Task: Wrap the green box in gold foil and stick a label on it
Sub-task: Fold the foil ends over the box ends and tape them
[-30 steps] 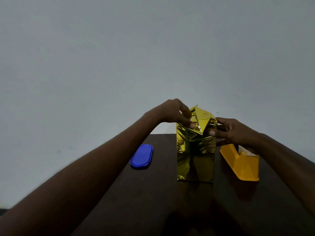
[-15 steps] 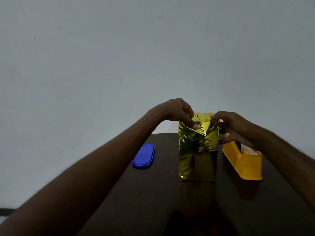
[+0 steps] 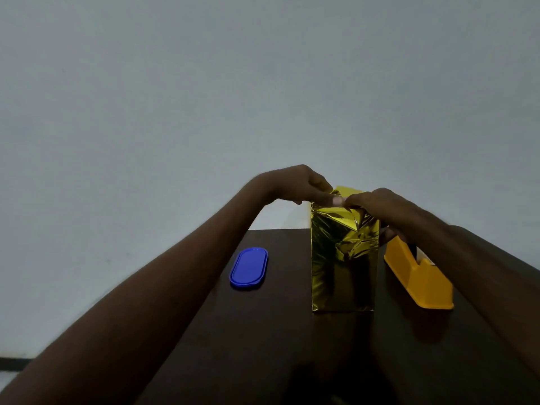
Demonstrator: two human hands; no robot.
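The box (image 3: 343, 258) stands upright on the counter (image 3: 263, 331), already sheathed in gold foil, while the left hand (image 3: 295, 185) and right hand (image 3: 380, 204) pinch its top flaps flat, a fold that likely needs tape from the yellow dispenser (image 3: 420, 280) next.

gold foil (image 3: 343, 252): glossy, crinkled | blue lid (image 3: 249, 268): smooth plastic | table (image 3: 263, 346): dark, perhaps wood

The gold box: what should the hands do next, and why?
Probably keep the left hand pressing the folded foil on the gold box, and move the right hand to the yellow tape dispenser beside it, since the top flap looks untaped.
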